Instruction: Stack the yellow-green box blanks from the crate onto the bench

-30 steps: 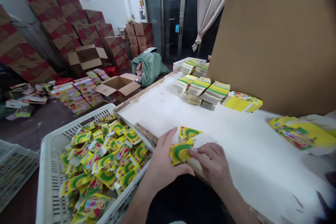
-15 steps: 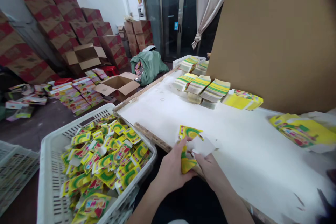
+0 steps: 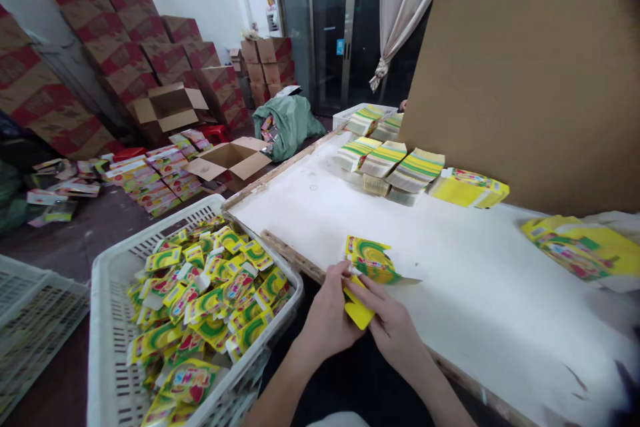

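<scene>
My left hand [image 3: 330,307] is closed around the near end of a small yellow carton [image 3: 359,307] at the table's edge. The fingers of my right hand [image 3: 387,313] press on the same carton from the other side. Just beyond my fingertips lies a flat printed yellow-and-green carton piece [image 3: 373,257]; whether it joins the held carton is hidden by my fingers. To the left, a white plastic basket [image 3: 103,320] holds a heap of small yellow folded cartons [image 3: 215,307].
On the white table [image 3: 470,267] stand bundled flat cartons [image 3: 415,170], a larger yellow box [image 3: 470,188] and an opened yellow packet [image 3: 575,247]. A big cardboard sheet [image 3: 530,73] rises behind. Open cardboard boxes [image 3: 233,160] and a green sack [image 3: 287,123] stand on the floor.
The white inner side of the carton has turned from view; its printed face now shows beyond my fingers. My right hand has moved in closer to the left. The view has shifted slightly.
</scene>
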Demonstrator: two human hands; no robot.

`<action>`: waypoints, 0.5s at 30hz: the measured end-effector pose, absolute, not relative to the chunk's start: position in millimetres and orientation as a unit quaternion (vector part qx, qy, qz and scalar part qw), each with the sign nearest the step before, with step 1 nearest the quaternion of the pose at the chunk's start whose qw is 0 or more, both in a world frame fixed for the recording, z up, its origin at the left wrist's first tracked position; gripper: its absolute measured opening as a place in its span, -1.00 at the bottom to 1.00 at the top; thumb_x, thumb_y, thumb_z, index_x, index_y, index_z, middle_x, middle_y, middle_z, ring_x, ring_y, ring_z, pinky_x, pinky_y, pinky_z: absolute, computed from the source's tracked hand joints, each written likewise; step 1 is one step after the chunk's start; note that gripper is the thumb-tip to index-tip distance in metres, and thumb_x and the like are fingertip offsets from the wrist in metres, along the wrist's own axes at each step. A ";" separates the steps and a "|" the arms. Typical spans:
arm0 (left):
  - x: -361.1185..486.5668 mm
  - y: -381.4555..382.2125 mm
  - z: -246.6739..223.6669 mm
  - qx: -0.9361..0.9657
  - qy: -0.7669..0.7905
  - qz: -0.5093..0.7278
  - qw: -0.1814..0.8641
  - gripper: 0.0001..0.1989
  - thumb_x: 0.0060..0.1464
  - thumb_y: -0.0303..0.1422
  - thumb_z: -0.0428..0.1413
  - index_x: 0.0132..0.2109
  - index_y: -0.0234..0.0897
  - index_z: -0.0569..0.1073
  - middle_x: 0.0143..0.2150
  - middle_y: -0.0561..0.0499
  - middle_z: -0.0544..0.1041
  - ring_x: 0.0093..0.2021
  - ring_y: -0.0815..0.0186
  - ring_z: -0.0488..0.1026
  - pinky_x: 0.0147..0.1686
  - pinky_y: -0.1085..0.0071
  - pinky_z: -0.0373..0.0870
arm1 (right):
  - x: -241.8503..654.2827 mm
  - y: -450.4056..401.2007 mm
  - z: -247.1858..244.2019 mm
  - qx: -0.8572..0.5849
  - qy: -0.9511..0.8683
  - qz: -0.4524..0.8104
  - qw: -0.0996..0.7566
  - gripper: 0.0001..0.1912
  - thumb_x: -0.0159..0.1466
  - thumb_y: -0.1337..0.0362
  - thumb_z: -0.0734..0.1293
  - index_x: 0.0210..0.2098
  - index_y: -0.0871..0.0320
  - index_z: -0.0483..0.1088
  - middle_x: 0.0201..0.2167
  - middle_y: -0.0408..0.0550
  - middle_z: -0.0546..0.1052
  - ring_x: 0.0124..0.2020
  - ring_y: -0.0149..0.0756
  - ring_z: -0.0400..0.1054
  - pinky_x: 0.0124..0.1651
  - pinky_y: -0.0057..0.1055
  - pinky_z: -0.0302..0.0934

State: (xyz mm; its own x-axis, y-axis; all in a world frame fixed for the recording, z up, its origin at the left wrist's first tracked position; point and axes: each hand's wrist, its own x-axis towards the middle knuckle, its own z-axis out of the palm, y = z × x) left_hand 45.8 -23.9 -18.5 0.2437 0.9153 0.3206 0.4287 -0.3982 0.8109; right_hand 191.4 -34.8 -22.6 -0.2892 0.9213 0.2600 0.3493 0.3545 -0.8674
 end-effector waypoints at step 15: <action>60.3 -7.9 -2.3 0.098 0.281 0.721 0.626 -0.74 0.03 -0.15 0.00 -0.24 -0.24 0.38 -0.39 0.06 0.49 -0.29 0.31 0.47 -0.11 0.26 0.34 | 185.0 -37.5 -21.4 -0.429 -0.723 0.350 0.414 -0.60 0.10 0.35 0.31 -0.04 0.01 0.37 0.17 0.06 0.18 0.17 -0.08 0.06 0.09 -0.16 0.12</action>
State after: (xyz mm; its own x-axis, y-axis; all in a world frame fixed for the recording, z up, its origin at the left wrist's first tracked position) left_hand 60.3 -7.9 -2.3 -0.1974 0.9573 -0.2110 -0.8471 -0.0583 0.5282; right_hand 185.0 -37.5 -21.4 -0.2897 0.9097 0.2975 0.3309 0.3869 -0.8607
